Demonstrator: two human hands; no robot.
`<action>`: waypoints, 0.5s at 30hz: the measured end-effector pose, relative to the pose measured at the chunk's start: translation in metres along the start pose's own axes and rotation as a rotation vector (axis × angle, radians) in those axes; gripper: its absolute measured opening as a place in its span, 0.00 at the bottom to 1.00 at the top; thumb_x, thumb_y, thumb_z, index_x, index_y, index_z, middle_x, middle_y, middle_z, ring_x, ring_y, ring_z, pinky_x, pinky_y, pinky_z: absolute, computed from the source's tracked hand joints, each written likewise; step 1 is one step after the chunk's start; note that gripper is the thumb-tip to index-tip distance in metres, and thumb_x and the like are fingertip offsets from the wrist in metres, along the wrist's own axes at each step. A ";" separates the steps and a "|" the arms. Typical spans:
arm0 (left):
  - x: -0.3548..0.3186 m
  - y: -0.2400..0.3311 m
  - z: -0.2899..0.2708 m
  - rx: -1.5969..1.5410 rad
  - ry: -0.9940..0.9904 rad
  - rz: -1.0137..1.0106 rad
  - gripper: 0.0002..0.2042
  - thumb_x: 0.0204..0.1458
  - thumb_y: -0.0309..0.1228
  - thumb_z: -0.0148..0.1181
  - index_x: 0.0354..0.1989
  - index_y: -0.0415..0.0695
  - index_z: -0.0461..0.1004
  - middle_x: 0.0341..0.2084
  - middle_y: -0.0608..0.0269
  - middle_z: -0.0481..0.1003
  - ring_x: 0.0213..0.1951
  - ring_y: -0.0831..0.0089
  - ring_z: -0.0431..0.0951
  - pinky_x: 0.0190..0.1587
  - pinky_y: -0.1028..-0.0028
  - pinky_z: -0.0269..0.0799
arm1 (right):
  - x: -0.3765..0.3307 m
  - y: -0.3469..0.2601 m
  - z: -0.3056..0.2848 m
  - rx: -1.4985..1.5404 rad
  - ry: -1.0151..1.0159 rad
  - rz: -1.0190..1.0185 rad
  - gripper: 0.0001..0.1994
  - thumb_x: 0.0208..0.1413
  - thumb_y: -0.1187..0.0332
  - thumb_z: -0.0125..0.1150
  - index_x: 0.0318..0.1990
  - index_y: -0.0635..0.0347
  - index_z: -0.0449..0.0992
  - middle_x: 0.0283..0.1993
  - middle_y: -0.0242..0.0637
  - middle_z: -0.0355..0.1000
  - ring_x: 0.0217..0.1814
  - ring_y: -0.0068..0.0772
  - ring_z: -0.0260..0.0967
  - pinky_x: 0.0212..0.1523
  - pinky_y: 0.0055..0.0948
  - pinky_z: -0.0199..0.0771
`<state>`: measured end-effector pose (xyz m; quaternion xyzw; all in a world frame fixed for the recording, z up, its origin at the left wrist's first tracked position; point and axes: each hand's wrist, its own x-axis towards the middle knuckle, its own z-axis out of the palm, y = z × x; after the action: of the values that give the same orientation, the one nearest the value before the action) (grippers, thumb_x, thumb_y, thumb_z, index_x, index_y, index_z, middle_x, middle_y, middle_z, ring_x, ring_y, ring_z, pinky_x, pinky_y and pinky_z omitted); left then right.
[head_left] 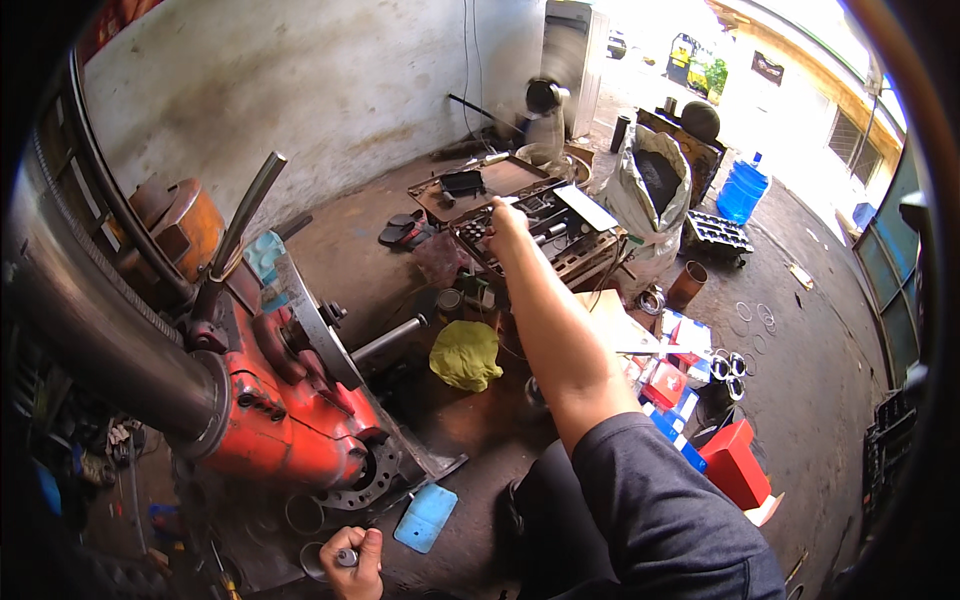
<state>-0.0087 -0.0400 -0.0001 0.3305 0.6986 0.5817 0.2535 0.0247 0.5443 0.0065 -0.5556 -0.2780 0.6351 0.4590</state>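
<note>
My left hand (356, 568), low in the picture, is closed around a round metal tool (347, 557); only its grey end shows above the fist, so its kind is unclear. My right arm stretches far forward, and my right hand (507, 224) is over an open toolbox (590, 262) of sockets and other metal tools. Its fingers are small and partly hidden, and I cannot make out anything in them. A white flat piece (587, 207) lies across the toolbox's right side. Beside my left hand, a light blue flat piece (426, 518) rests on the floor.
A large red machine part (290, 440) with a flanged base fills the left. A yellow cloth or bag (466, 356) lies mid-floor. Boxes, including a red box (735, 465), and metal rings are at right. Farther back are a white sack (655, 190) and a blue water jug (742, 190).
</note>
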 end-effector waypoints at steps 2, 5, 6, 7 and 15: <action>-0.001 0.005 0.002 0.035 -0.012 0.064 0.17 0.61 0.23 0.59 0.19 0.47 0.63 0.15 0.75 0.63 0.16 0.86 0.58 0.20 0.81 0.49 | 0.018 0.000 -0.013 -0.003 0.012 -0.030 0.10 0.60 0.61 0.62 0.39 0.58 0.72 0.29 0.37 0.66 0.27 0.32 0.63 0.21 0.36 0.63; -0.003 0.012 0.005 0.029 -0.033 0.080 0.19 0.60 0.21 0.59 0.18 0.47 0.60 0.15 0.76 0.60 0.16 0.87 0.56 0.20 0.81 0.48 | 0.036 -0.007 -0.039 -0.125 -0.008 -0.072 0.08 0.60 0.66 0.61 0.35 0.59 0.72 0.26 0.37 0.66 0.24 0.31 0.63 0.18 0.36 0.64; -0.004 0.014 0.006 0.016 -0.040 0.072 0.19 0.60 0.20 0.59 0.18 0.47 0.60 0.15 0.76 0.58 0.16 0.87 0.56 0.20 0.81 0.48 | 0.042 -0.011 -0.049 -0.740 -0.101 -0.314 0.06 0.58 0.66 0.63 0.33 0.59 0.75 0.28 0.39 0.71 0.28 0.34 0.70 0.23 0.36 0.69; -0.005 0.015 0.006 0.011 -0.049 0.097 0.20 0.60 0.19 0.59 0.18 0.47 0.58 0.16 0.78 0.54 0.17 0.88 0.52 0.21 0.80 0.45 | 0.047 -0.015 -0.058 -1.337 -0.058 -0.611 0.05 0.55 0.67 0.65 0.31 0.58 0.79 0.30 0.41 0.77 0.32 0.37 0.77 0.27 0.37 0.75; -0.007 0.023 0.012 0.024 0.002 -0.014 0.21 0.55 0.33 0.70 0.18 0.42 0.63 0.13 0.72 0.57 0.20 0.82 0.54 0.22 0.73 0.50 | 0.059 -0.037 -0.089 -1.389 0.077 -0.842 0.11 0.52 0.62 0.67 0.40 0.55 0.84 0.42 0.37 0.82 0.46 0.41 0.81 0.47 0.33 0.79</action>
<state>0.0090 -0.0349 0.0197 0.3281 0.7080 0.5719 0.2529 0.1224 0.5984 -0.0079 -0.5838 -0.7784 0.0724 0.2193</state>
